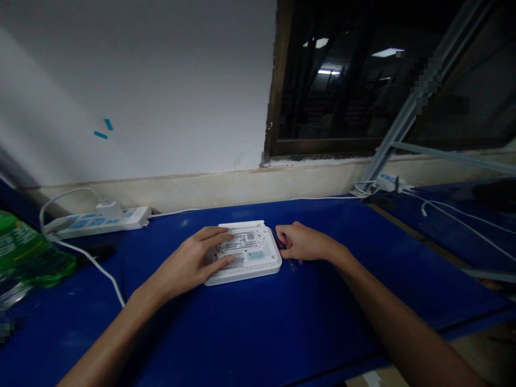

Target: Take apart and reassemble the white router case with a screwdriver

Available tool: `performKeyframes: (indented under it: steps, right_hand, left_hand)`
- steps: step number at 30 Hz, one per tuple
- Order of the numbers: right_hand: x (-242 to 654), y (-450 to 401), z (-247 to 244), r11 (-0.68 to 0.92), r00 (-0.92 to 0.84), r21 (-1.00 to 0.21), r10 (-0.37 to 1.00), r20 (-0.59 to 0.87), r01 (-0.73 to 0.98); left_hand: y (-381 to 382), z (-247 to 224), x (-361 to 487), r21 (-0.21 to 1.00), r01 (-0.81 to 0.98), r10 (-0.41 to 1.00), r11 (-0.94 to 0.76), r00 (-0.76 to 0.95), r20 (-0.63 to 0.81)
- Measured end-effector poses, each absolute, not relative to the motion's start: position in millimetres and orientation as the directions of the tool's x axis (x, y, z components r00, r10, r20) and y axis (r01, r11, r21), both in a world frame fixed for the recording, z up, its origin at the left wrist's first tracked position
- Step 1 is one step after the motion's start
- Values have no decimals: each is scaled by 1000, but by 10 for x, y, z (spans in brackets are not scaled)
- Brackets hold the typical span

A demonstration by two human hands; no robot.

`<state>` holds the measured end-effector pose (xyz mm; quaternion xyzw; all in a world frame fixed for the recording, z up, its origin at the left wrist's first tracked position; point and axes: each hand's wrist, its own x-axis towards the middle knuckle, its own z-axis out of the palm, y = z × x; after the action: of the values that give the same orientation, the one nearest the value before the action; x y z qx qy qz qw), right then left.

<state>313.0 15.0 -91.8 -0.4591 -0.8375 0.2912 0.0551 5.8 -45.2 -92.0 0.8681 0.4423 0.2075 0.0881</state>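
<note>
A white router (242, 252) lies flat on the blue table, its vented, labelled underside facing up and an antenna (242, 223) folded along the far edge. Across its left part rests my left hand (201, 255), fingers spread and stretched over the casing. My right hand (298, 242) is closed at the router's right edge, around what looks like a screwdriver (281, 243) with a red part showing between the fingers. A see-through end pokes out below that hand. My fingers hide most of this tool, and I cannot tell whether its tip touches the casing.
A white power strip (100, 221) with a plugged-in adapter lies at the back left, its cable (97, 263) running forward. Green plastic packaging (32, 252) is at the left edge. Another power strip (387, 183) stands back right, near a slanted metal frame (403, 123) before the window.
</note>
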Motion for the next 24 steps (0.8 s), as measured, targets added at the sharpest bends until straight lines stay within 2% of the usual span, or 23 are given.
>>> performKeyframes:
  steps: [4,7,12,15,19,22,24]
  right_hand:
    - [3151,206,-927,388,-564,-603,816,-127,697]
    - [3191,226,-837,388,-534,-704,845,15,594]
    - [3116,119,-673,447,-545,-826,811,212,344]
    - [2981,4,-658,499,-587,-826,761,275,260]
    - [2797,-122,-704,601,-618,-765,698,363,229]
    - [2708,-164,-748,653,-630,-723,664,403,226]
    - [2675,-174,-769,670,-637,-708,650,414,223]
  left_hand:
    - [-463,-925,77,332,719,791,-610,534,297]
    - [-481,-899,90,351,706,787,-616,530,315]
    - [-517,-840,162,503,637,811,-584,469,349]
    - [-545,-823,247,660,555,860,-506,386,334]
    - [-592,-831,368,852,388,924,-352,287,251]
    - [-613,-863,445,948,213,954,-236,237,184]
    - [-616,-890,490,972,113,959,-207,217,179]
